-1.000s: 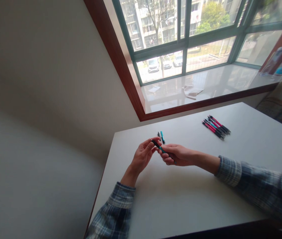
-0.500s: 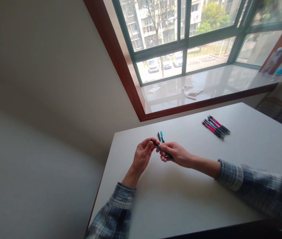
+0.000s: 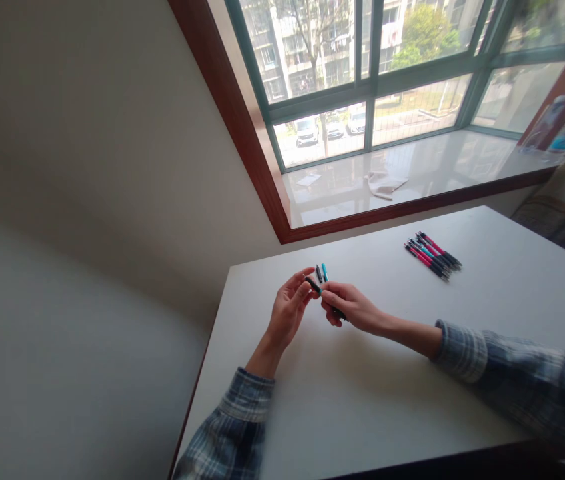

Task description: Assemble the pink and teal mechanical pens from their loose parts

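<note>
A teal and black pen is held over the white table by both hands. My right hand is closed round its barrel. My left hand pinches the pen's black front end with thumb and fingers. Just beyond the hands, two small pen parts, one black and one teal, lie on the table.
A bundle of several pink, teal and black pens lies at the table's far right. Behind the table runs a glossy window sill with a crumpled cloth and a paper on it. A wall stands at the left.
Both hands have drifted slightly away from me with the pen. The pen is now drawn further into my right hand, so less of it shows.
</note>
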`<action>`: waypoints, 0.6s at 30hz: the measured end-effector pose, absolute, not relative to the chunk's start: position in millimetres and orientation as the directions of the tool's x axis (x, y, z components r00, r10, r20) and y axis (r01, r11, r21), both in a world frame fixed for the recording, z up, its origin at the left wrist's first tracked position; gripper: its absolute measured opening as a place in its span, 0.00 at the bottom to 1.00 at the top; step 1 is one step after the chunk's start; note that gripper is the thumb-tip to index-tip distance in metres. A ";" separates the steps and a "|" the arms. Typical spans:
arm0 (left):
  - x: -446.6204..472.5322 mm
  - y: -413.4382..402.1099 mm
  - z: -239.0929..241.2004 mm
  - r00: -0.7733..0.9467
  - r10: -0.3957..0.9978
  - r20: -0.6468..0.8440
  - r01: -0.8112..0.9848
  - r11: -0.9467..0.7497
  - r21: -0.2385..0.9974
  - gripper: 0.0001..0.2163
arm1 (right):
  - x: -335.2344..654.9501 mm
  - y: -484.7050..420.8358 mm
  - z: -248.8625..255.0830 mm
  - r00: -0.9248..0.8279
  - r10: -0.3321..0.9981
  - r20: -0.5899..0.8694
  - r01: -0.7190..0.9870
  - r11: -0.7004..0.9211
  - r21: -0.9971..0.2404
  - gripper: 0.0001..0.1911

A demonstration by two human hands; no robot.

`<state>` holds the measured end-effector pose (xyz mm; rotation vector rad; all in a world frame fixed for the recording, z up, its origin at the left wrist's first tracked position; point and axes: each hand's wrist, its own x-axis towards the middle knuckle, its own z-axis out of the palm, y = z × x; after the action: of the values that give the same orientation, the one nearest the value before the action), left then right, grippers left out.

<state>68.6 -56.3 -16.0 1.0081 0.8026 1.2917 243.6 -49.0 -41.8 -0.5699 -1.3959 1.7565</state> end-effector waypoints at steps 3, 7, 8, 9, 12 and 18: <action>66.1 -54.3 -18.4 0.104 0.994 0.040 -0.352 -0.001 0.936 0.17 | 244.7 -46.2 -42.2 -0.599 0.794 0.105 -0.316 -0.113 -0.942 0.21; 62.5 -52.7 -21.8 0.068 0.997 0.046 -0.319 -0.022 0.947 0.16 | 246.2 -42.3 -40.9 -0.563 0.817 0.122 -0.240 -0.021 -0.971 0.22; 61.9 -52.6 -22.7 0.065 0.997 0.047 -0.307 -0.024 0.951 0.16 | 246.7 -41.4 -40.4 -0.544 0.830 0.124 -0.221 0.001 -0.975 0.21; 61.5 -52.5 -23.5 0.062 0.997 0.046 -0.293 -0.026 0.956 0.17 | 247.2 -40.5 -39.9 -0.523 0.843 0.124 -0.204 0.017 -0.979 0.20; 60.9 -52.5 -25.4 0.063 0.997 0.050 -0.247 -0.033 0.968 0.17 | 248.6 -38.9 -39.7 -0.500 0.862 0.087 -0.160 0.007 -0.987 0.21; 59.8 -52.2 -24.1 0.081 0.995 0.066 -0.228 -0.046 0.973 0.18 | 249.1 -37.3 -40.3 -0.606 0.789 0.100 -0.137 0.020 -0.990 0.26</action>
<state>59.8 -52.2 -24.1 1.1202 0.9496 1.2841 249.1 -37.3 -40.3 -0.6803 -1.5971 1.6737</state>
